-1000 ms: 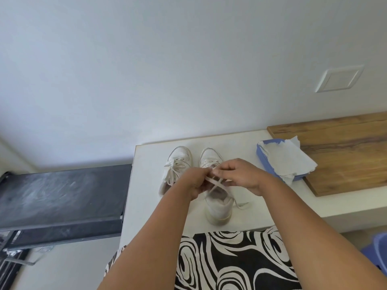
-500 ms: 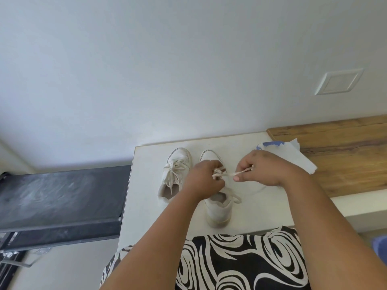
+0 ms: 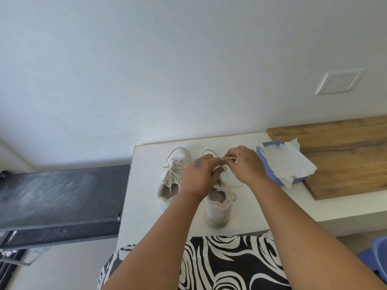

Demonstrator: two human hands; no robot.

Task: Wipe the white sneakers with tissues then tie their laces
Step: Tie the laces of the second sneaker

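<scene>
Two white sneakers stand side by side on a white counter (image 3: 146,206), toes toward the wall. The left sneaker (image 3: 172,178) has its laces in a bow. Over the right sneaker (image 3: 217,208) both hands meet above its tongue. My left hand (image 3: 199,176) pinches a lace of that shoe, and my right hand (image 3: 244,165) grips another part of the same lace (image 3: 227,158) between thumb and fingers. Loose lace ends trail beside the shoe's collar. White tissues (image 3: 287,162) lie on a blue pack to the right.
A wooden board (image 3: 345,155) lies on the counter at the right, under the edge of the tissue pack. A dark grey surface (image 3: 58,197) sits lower at the left. A white wall plate (image 3: 340,81) is on the wall. A blue tub (image 3: 377,260) is at bottom right.
My right hand had pulled the lace out to the right half a second ago; it has now come back in to meet my left hand over the right sneaker.
</scene>
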